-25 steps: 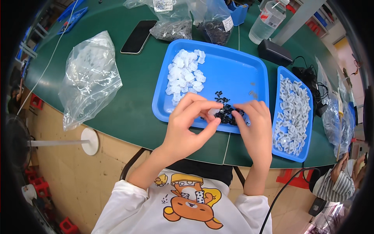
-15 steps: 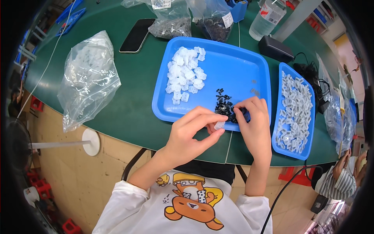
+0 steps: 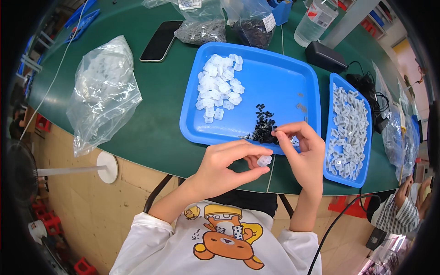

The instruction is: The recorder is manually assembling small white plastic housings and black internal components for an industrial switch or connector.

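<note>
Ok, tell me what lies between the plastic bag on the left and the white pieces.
From the bag to the white pieces, the head view shows bare green table, then the left side of the big blue tray.

"From your end, what does the wearer have on?"

"On my feed, a white shirt (image 3: 160,252), creased, its left sleeve (image 3: 149,229) and right sleeve (image 3: 300,245) plain white and stopping around the elbows; past them the forearms (image 3: 176,199), left hand (image 3: 224,162) and right hand (image 3: 305,149) are bare"

"Any markings I should log?"

"A big cartoon bear print (image 3: 229,245) on the front, upside down to me: orange-brown, outlined in black, pale muzzle, yellow inner ears, black-and-white spotted patches and a yellow dome shape towards the hem. Beside it I see a small yellow chick print (image 3: 192,212) and some little black marks (image 3: 195,235)"
</note>
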`<state>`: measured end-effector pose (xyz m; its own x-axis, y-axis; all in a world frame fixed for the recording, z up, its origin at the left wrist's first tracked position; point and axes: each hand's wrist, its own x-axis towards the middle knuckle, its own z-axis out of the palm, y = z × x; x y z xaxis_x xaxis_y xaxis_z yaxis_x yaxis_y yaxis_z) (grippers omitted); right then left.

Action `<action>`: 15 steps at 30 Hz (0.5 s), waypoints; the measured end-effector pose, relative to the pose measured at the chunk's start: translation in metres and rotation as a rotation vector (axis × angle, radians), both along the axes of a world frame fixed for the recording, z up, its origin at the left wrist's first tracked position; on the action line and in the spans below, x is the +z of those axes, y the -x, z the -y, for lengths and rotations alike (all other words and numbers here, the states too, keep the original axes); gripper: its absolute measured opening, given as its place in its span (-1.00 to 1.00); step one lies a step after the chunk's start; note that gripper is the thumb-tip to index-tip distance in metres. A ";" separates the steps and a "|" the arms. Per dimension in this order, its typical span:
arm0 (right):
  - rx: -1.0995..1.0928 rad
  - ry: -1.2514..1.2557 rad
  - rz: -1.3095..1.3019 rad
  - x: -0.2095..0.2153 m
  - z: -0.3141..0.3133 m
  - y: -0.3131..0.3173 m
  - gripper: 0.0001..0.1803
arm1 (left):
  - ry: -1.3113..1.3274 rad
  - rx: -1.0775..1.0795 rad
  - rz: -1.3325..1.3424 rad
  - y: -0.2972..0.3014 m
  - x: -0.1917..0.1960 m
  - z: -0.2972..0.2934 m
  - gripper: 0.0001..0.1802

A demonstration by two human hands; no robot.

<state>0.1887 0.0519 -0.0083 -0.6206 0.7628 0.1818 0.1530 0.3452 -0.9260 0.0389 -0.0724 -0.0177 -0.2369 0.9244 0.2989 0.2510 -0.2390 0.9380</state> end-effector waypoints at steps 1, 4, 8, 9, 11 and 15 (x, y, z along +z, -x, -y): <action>0.035 0.074 -0.057 0.002 0.001 0.000 -0.92 | -0.008 0.006 0.007 0.000 0.000 0.000 -0.67; 0.089 0.212 -0.168 0.004 0.002 -0.002 -0.91 | 0.011 0.003 0.085 -0.001 0.000 0.002 -0.75; 0.061 0.264 -0.259 0.003 0.002 -0.002 -0.88 | 0.220 -0.048 0.441 0.004 0.004 0.002 -0.83; 0.065 0.257 -0.270 0.003 0.001 -0.001 -0.86 | 0.289 -0.061 0.557 0.006 0.009 0.000 -0.83; 0.072 0.241 -0.290 0.003 0.000 -0.001 -0.83 | 0.304 -0.067 0.445 0.013 0.020 -0.006 -0.83; 0.081 0.198 -0.290 0.003 -0.001 0.000 -0.80 | 0.283 -0.070 0.059 0.030 0.051 -0.021 -0.84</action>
<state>0.1886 0.0525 -0.0055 -0.6245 0.7515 0.2129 -0.1461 0.1554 -0.9770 0.0087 -0.0513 0.0332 -0.1788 0.9838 0.0143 0.1867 0.0196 0.9822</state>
